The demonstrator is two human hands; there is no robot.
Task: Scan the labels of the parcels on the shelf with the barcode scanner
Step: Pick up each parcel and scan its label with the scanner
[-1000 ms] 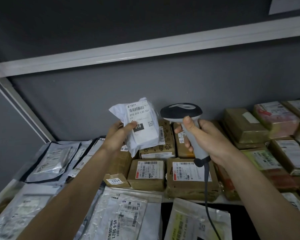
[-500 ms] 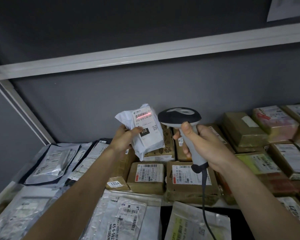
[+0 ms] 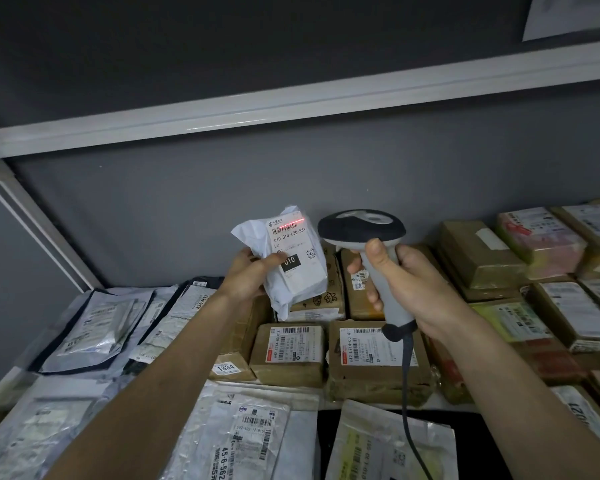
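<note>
Grey wall fills the back of the head view, crossed by a white shelf rail (image 3: 291, 109) overhead, with a white upright (image 3: 39, 226) slanting down the left side to the shelf (image 3: 0, 386) whose pale edge shows at lower left. Its surface is crowded: silver and white mailer bags (image 3: 94, 327) overlap on the left and along the near edge, brown taped boxes (image 3: 288, 355) sit in rows in the middle, and more boxes (image 3: 478, 251) with white or coloured labels run off to the right. Above them the left hand (image 3: 246, 275) grips a white parcel (image 3: 291, 261) from its left side, thumb pressed across the front, lifted clear of the boxes and tilted slightly — its label (image 3: 291, 237) faces the camera, with a red scan line across the barcode near the top. Just beside it to the right, the right hand (image 3: 409, 282) is wrapped around the grey handle of the barcode scanner (image 3: 361, 230), thumb up the front, the dark head level with the label. A dark cable (image 3: 409, 393) drops from the handle over the boxes and bags below. Both forearms cover parts of the piles beneath them.
</note>
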